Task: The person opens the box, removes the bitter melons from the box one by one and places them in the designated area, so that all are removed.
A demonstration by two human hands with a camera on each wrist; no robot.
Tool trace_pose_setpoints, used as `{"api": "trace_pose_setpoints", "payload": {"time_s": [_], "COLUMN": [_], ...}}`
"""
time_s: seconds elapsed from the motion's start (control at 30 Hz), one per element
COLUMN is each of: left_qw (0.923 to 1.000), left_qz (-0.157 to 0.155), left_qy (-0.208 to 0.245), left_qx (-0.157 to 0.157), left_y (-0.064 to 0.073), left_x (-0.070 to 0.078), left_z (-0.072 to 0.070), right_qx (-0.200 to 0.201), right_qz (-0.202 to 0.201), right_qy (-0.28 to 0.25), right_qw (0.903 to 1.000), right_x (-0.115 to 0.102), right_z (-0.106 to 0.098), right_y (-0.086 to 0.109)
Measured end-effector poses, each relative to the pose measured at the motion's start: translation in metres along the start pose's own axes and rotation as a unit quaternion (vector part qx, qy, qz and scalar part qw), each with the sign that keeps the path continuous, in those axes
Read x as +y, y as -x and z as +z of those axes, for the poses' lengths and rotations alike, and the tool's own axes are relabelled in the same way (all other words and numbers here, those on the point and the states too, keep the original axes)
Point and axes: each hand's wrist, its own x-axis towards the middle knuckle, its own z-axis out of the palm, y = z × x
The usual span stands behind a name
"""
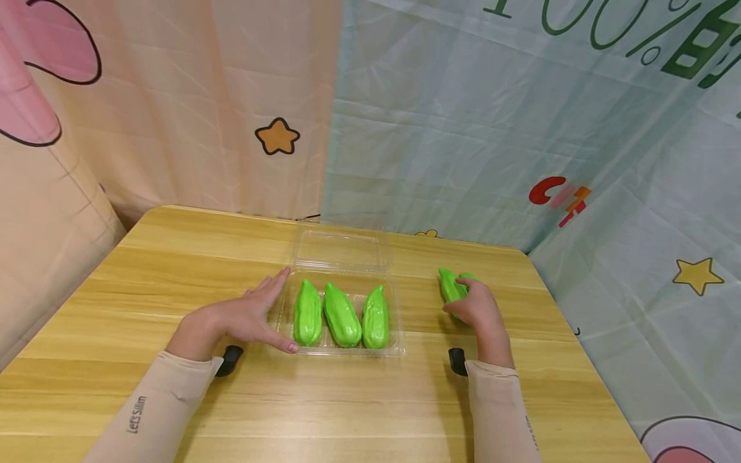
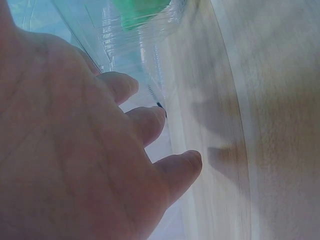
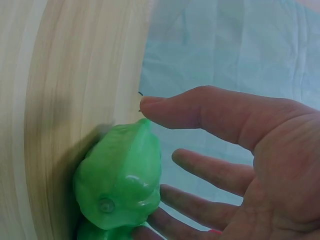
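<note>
A clear plastic clamshell box (image 1: 398, 350) stands on the table with its lid (image 1: 341, 247) folded back. Inside it lie three glossy green toy gourds (image 1: 343, 316), side by side. My left hand (image 1: 246, 318) is at the box's left side, fingers and thumb spread along its wall; the left wrist view shows those fingers (image 2: 177, 170) extended. To the right of the box, my right hand (image 1: 479, 308) reaches over more green gourds (image 1: 448, 286), partly hidden by it. In the right wrist view, the thumb (image 3: 172, 112) is spread apart from the fingers, beside one gourd (image 3: 120, 175).
The wooden table (image 1: 324, 411) has its back edge close to printed cloth curtains (image 1: 451, 128), which also hang at both sides. Black wrist straps or mounts (image 1: 458, 361) stick out at the cuffs of the beige sleeves (image 1: 152, 411).
</note>
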Motion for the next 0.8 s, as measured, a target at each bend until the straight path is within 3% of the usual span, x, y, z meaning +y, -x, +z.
{"api": "trace_pose_setpoints", "payload": {"time_s": [0.5,0.8], "left_qw": [1.0000,1.0000], "left_qz": [-0.002,-0.003], "left_qy": [0.004,0.004], "left_qx": [0.001,-0.001], "left_y": [0.000,0.000], "left_x": [0.000,0.000], "left_z": [0.000,0.000], "right_qx": [0.036,0.029], "right_qz": [-0.034,-0.083], "right_qy": [-0.049,-0.110], "right_qw": [0.9975,0.9900], "right_x": [-0.021,-0.035], "right_z": [-0.009,-0.007], "right_y": [0.012,0.018]}}
